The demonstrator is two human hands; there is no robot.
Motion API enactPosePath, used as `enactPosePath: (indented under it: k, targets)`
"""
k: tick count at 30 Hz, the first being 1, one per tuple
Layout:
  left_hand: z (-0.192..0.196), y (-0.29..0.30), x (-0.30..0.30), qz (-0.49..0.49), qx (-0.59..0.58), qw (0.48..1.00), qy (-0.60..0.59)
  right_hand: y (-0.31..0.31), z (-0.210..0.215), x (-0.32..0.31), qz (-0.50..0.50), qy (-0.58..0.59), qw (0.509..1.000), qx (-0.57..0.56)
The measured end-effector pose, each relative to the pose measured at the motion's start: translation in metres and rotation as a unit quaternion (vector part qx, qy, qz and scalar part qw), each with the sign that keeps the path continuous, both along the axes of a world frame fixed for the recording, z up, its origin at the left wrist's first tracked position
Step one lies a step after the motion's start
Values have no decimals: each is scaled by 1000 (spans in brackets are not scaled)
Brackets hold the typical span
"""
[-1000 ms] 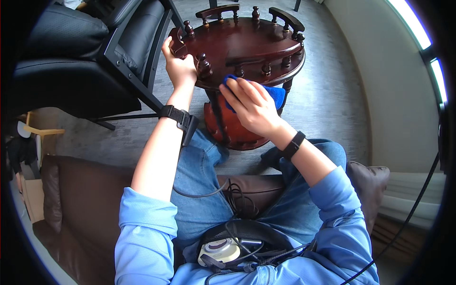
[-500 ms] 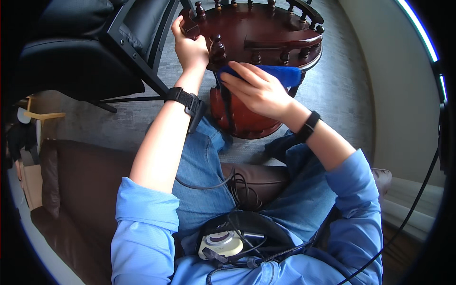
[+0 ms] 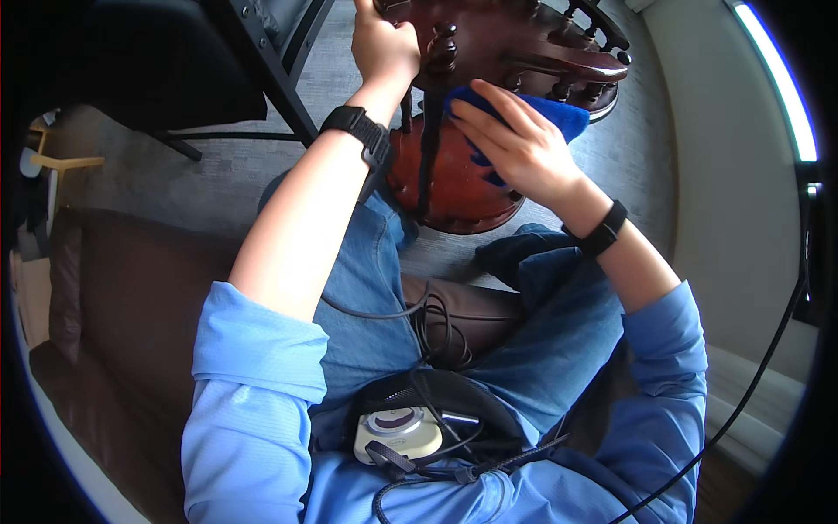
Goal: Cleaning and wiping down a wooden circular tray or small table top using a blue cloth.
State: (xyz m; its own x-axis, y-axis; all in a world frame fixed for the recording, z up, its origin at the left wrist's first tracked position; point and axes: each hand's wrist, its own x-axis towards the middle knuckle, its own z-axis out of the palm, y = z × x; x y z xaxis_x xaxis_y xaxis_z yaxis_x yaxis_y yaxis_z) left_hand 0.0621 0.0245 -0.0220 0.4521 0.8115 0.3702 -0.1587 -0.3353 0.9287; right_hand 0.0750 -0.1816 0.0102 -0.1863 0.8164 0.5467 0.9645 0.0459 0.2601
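A round dark-red wooden table [image 3: 489,39] with a low railing of turned spindles stands before my knees. At its left side my left hand [image 3: 386,51] is closed on the edge railing, next to a turned knob [image 3: 443,48]; some of its fingertips are cut off by the top of the picture. My right hand [image 3: 528,155] presses a blue cloth [image 3: 566,115] along the table's near rim. Part of the cloth hangs below the fingers, in front of the reddish lower shelf [image 3: 463,188].
A black-framed chair [image 3: 262,52] stands close on the left. Brown leather seating [image 3: 148,297] is beneath and beside me. A coiled cable [image 3: 441,332] lies between my legs, and a pouch with a pale camera [image 3: 397,434] rests at my lap. A wall [image 3: 733,218] runs along the right.
The view has shifted, so most things sit higher. Both hands and the tabletop appear farther right, the tabletop shifting more than the lower shelf. The cloth now hangs lower under my right hand.
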Motion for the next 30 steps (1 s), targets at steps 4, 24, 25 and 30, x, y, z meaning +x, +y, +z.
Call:
enactPosePath:
  k: [4, 24, 25, 30]
  targets:
    - [3, -2, -1, 13, 6, 1000, 4, 4, 1, -2, -1, -19, 1000, -21]
    - [0, -2, -3, 55, 30, 997, 39, 10, 9, -13, -56, -25, 994, -86]
    - [1, -2, -3, 57, 29, 997, 40, 11, 9, -14, -54, -7, 994, -95]
    - [1, -3, 1, 85, 46, 994, 60, -1, 12, -13, -81, -19, 992, -96]
